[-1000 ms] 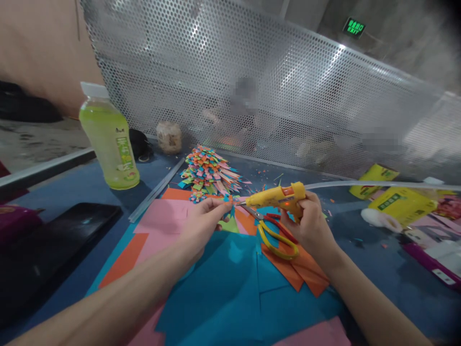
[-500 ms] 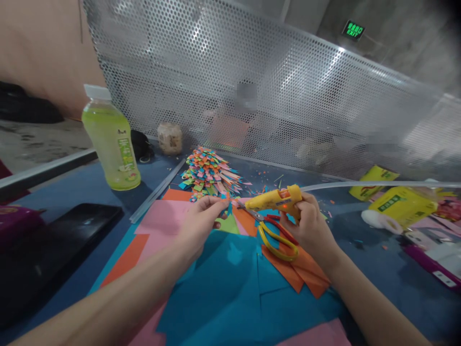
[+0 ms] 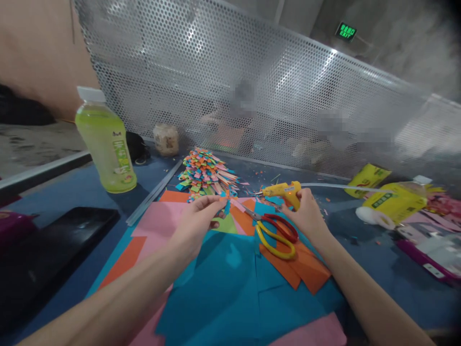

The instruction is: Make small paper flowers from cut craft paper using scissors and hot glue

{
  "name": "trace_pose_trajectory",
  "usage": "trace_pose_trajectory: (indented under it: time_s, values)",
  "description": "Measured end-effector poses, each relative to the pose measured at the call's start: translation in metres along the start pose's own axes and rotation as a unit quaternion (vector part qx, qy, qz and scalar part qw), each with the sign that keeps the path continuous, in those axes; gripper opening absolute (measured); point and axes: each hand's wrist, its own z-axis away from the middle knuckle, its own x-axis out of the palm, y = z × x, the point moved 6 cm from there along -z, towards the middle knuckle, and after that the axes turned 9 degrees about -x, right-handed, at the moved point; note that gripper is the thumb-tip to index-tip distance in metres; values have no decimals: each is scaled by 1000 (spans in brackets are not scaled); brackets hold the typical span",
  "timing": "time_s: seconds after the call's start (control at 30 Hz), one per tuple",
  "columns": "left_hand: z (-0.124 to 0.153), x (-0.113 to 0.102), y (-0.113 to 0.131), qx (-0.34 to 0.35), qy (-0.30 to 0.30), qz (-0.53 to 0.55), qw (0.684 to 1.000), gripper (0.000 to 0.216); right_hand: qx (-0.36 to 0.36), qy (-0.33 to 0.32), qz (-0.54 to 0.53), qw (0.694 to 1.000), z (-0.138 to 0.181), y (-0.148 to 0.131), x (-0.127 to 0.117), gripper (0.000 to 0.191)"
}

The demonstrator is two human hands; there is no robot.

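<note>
My left hand pinches a small blue paper strip just in front of a pile of many-coloured paper strips. My right hand grips the handle of a yellow glue gun, which now lies low and farther from the strip, its nozzle pointing left. A clear glue stick sticks out of its back to the right. Scissors with red and yellow handles lie between my hands on sheets of blue, pink and orange paper.
A green drink bottle stands at the left, a black tablet in front of it. A perforated metal screen closes the back. Yellow packs, a white roll and a small jar lie about.
My right hand has drawn the glue gun away to the right and back, lowering it toward the table. My left hand keeps the blue strip in nearly the same spot.
</note>
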Motion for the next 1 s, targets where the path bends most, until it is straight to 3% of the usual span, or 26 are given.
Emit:
trace_pose_trajectory:
  time_s: [0.23, 0.47, 0.57, 0.67, 0.77, 0.87, 1.0]
  values:
    - [2, 2, -4, -17, -6, -18, 1000, 27, 82, -12, 42, 996, -2, 43, 18, 29]
    - [3, 3, -4, -18, -14, -33, 999, 26, 94, -17, 77, 993, 5, 45, 23, 22]
    - [4, 5, -3, -10, -31, -43, 999, 23, 48, -15, 64, 997, 3, 23, 16, 19]
    - [8, 13, -4, -11, -75, -49, 996, 21, -55, -61, -11, 997, 3, -19, 15, 16]
    - [12, 21, -5, -4, -108, -74, 991, 18, -145, -114, -86, 979, 14, -62, 14, 10]
    - [13, 23, -5, 8, -109, -96, 989, 16, -240, -155, -196, 938, 30, -97, 8, 14]
    - [9, 21, -6, 26, -93, -114, 989, 18, -239, -193, -247, 919, 40, -107, 2, 20]
